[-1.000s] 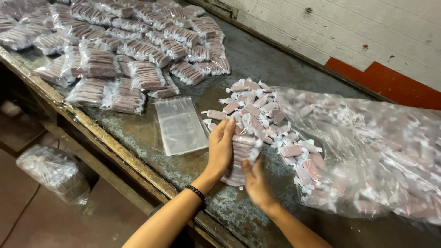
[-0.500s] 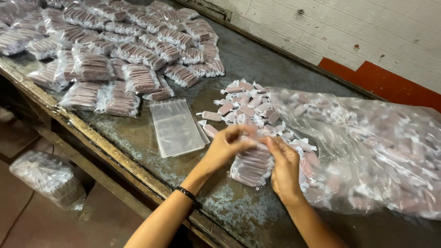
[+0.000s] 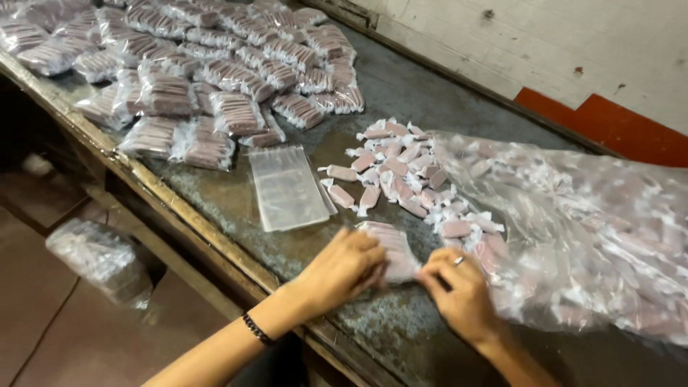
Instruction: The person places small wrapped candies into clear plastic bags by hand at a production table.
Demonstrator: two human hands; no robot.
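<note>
Both hands work a filled small bag (image 3: pixel 390 251) of wrapped candies on the desk (image 3: pixel 401 337): left hand (image 3: pixel 344 269) and right hand (image 3: pixel 462 294) pinch its ends with their fingers. By the look of it, packing is under way; closing it needs a steady grip.

Heap of filled candy packets (image 3: pixel 215 79) on worn metal table (image 3: pixel 401 79), empty flat bags (image 3: pixel 288 188) beside loose wrapped candies (image 3: pixel 401 168).

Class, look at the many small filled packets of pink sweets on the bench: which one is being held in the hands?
The packet at the bench's near edge, gripped between the left hand and right hand; the others lie stacked far left.
</note>
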